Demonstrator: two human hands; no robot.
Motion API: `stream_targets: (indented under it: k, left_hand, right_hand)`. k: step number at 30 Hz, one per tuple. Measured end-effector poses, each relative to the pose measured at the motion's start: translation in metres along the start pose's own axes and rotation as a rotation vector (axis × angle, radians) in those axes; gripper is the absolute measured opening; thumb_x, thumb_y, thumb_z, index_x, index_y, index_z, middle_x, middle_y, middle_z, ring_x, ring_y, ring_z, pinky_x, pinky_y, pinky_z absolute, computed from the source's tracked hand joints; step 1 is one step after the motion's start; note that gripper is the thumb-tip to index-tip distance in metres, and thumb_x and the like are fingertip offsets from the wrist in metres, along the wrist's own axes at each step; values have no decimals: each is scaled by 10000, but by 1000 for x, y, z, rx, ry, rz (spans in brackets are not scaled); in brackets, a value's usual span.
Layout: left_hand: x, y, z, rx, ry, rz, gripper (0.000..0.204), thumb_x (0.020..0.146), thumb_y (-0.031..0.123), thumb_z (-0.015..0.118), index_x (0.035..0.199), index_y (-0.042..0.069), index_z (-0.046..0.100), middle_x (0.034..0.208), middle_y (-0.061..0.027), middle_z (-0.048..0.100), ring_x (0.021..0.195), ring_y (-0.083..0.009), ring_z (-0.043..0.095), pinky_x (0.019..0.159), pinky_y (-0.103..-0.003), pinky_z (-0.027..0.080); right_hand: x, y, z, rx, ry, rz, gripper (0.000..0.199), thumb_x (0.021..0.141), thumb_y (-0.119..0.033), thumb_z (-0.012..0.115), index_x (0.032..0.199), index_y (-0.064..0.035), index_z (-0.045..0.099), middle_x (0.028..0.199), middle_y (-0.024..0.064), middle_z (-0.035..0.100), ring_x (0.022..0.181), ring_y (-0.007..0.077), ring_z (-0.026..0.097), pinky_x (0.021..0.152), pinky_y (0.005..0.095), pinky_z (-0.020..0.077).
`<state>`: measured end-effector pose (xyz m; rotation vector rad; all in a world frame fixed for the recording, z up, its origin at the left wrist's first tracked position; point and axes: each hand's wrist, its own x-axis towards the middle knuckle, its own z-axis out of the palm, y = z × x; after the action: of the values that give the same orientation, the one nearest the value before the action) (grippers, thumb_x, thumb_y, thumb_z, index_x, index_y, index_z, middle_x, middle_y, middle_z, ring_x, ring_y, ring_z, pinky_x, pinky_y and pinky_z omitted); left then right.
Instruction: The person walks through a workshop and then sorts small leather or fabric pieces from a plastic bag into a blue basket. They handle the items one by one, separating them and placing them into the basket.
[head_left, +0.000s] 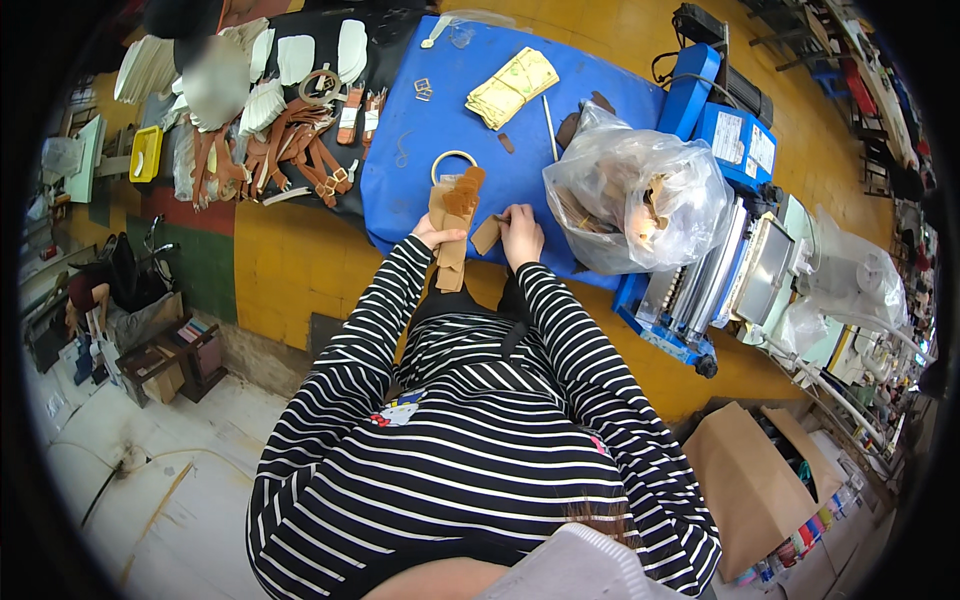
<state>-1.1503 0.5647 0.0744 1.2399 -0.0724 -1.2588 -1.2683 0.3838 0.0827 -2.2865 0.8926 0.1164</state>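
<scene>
My left hand [436, 234] is closed round several brown leather pieces [460, 205], which stick out above and below it. The upper pieces look rust-brown and suede-like, the lower ones lighter tan. To the right, my right hand [523, 236] is bent over the blue table, its fingers gripping a small tan leather piece [487, 235]. The two hands are a short way apart. Just beyond the left hand lies a cream roll of tape [454, 158], partly covered by the pieces.
A clear plastic bag [640, 195] of brown scraps stands right of my hands, beside a blue machine with rollers [690, 285]. Folded yellow cloth [512, 87] lies farther back on the blue table cover [400, 190]. Brown straps [290, 150] are heaped at the left.
</scene>
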Motion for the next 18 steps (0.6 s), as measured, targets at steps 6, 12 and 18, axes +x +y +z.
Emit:
stream_targets:
  k: [6, 12, 18]
  left_hand:
    - [0, 7, 14, 150, -103, 8, 638, 670, 79, 824, 1218, 1, 507, 1085, -67, 621, 1020, -161, 582, 899, -321, 472]
    - [15, 14, 45, 318, -110, 180, 710, 666, 136, 835, 1265, 10, 474, 1115, -68, 603, 1058, -167, 562, 921, -339, 461]
    - [-4, 69, 89, -7, -174, -53, 511, 751, 125, 739, 1194, 6, 514, 936, -81, 631, 822, -171, 631, 734, -304, 529]
  right_hand:
    - [0, -19, -33, 553, -349, 115, 130, 777, -64, 685, 868, 14, 635, 762, 33, 653, 717, 87, 587, 675, 267, 472]
    - [-4, -20, -66, 856, -342, 104, 236, 846, -84, 599, 1069, -14, 628, 855, 50, 684, 706, 75, 581, 694, 237, 464]
    - [-48, -46, -155, 1363, -76, 70, 297, 929, -8, 438, 1221, -60, 454, 1260, 108, 538, 753, 98, 564, 606, 208, 503]
